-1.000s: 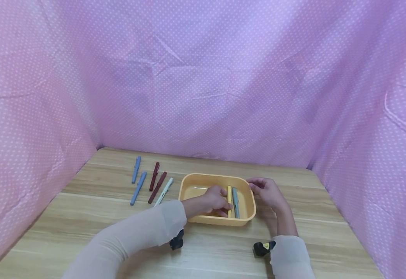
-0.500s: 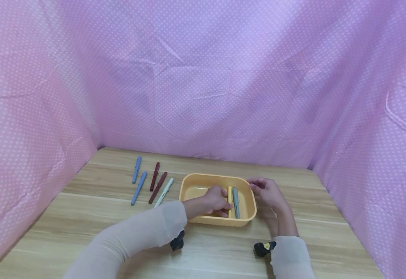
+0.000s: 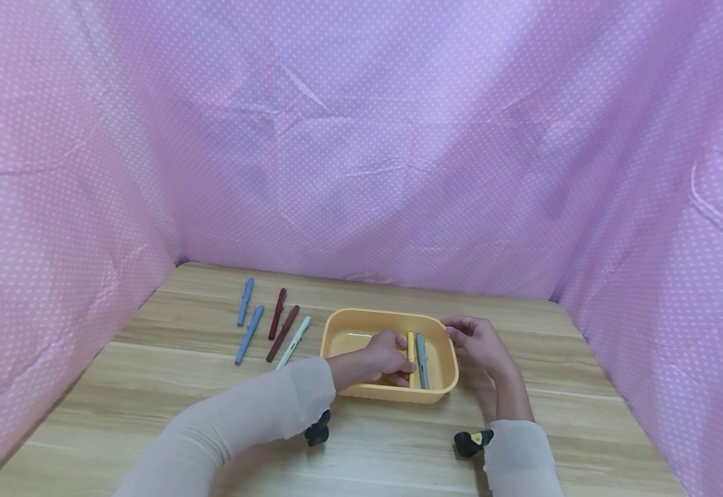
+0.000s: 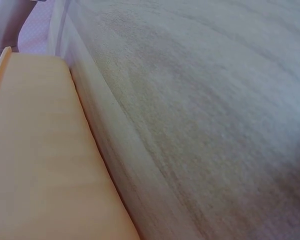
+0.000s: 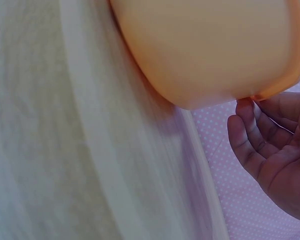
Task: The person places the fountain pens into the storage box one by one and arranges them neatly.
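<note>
Yellow pen (image 3: 411,348) lies in the orange box (image 3: 392,394), beside a gray pen (image 3: 422,360). The left hand (image 3: 386,355) touches it; I can't tell if it grips. The right hand (image 3: 480,343) pinches the box's edge.

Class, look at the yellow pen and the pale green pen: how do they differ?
Place: the yellow pen is inside the tray; the pale green pen lies on the tabletop.
Contact: the left hand touches the yellow pen; no hand touches the pale green pen.
Both share a slim shape.
</note>
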